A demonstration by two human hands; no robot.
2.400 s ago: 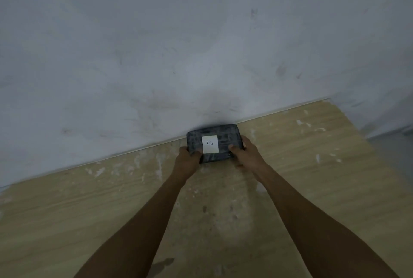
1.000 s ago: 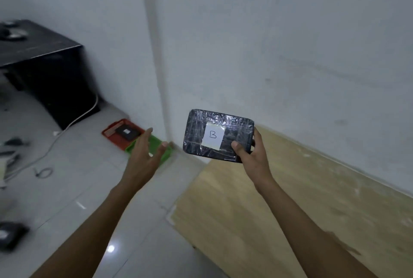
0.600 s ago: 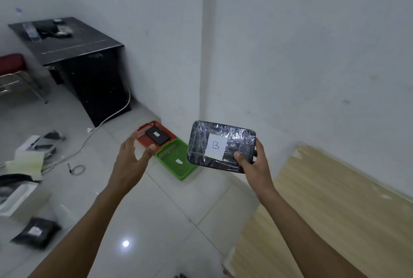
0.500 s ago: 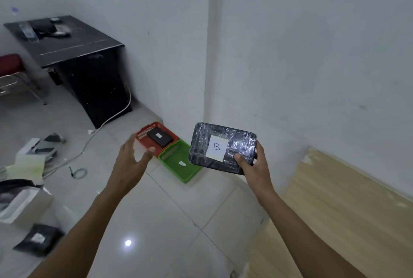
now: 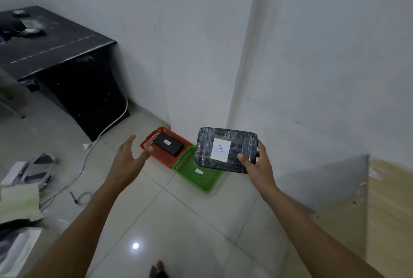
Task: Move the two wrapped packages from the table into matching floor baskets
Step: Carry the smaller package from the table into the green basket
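My right hand (image 5: 257, 167) grips the lower right corner of a black package wrapped in clear film (image 5: 225, 149), with a white label marked "B" facing me. It is held in the air in front of the green floor basket (image 5: 196, 177), which holds a small white slip. To its left the red floor basket (image 5: 161, 157) contains a second black package (image 5: 169, 143) with a white label. My left hand (image 5: 128, 161) hovers empty with fingers spread, in front of the red basket.
Both baskets stand on the tiled floor against a white wall corner. A black desk (image 5: 55, 54) stands at the left with a white cable (image 5: 98, 139) trailing from it. Boxes and clutter (image 5: 22, 183) lie at the far left. The wooden table's edge (image 5: 388, 199) is at the right.
I lifted package B off the wooden table with both hands, then the left hand let go. The view swung left to the baskets, which now appear closer.
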